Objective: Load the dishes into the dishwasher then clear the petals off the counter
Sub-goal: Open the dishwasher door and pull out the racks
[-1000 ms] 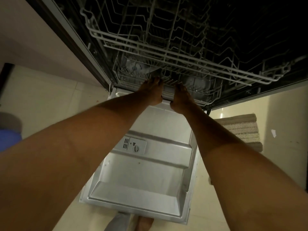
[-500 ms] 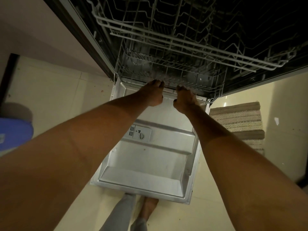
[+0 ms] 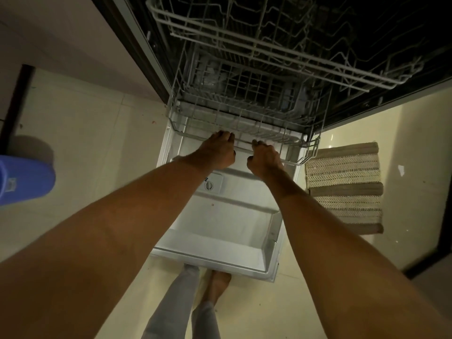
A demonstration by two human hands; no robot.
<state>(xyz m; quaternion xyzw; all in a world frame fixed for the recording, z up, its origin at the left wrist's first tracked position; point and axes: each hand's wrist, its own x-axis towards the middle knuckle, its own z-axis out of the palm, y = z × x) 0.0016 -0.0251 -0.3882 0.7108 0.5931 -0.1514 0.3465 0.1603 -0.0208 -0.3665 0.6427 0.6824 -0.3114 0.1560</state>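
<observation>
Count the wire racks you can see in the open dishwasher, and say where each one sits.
2. The upper rack sits inside the tub; the lower rack, held at its front rail by both hands, sticks out partly over the open door. The dark interior may hide more.

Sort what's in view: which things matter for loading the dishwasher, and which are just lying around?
Job: lower rack, held at its front rail by left hand and right hand; upper rack; open dishwasher door.

Lying about: woven mat; blue bin.
</observation>
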